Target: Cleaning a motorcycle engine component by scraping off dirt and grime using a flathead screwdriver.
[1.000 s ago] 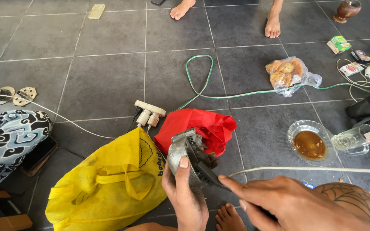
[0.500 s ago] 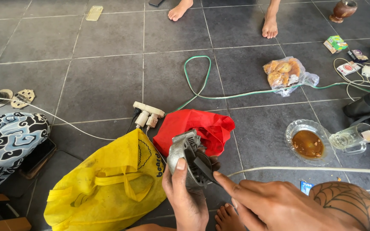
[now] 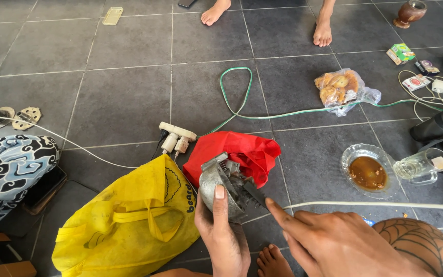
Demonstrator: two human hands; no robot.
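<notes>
Grey metal part [image 3: 221, 185] upright in left hand [image 3: 224, 233]

Yellow bag [image 3: 129, 228], red cloth [image 3: 242, 154], green cable [image 3: 262, 114], glass saucer [image 3: 367, 172]

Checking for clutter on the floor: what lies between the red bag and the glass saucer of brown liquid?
In the head view, only bare grey tile separates the red bag from the glass saucer; the white cable runs nearer the person.

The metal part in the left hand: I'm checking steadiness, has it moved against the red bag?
No. The metal part remains overlapping the red bag's lower left edge.
</notes>
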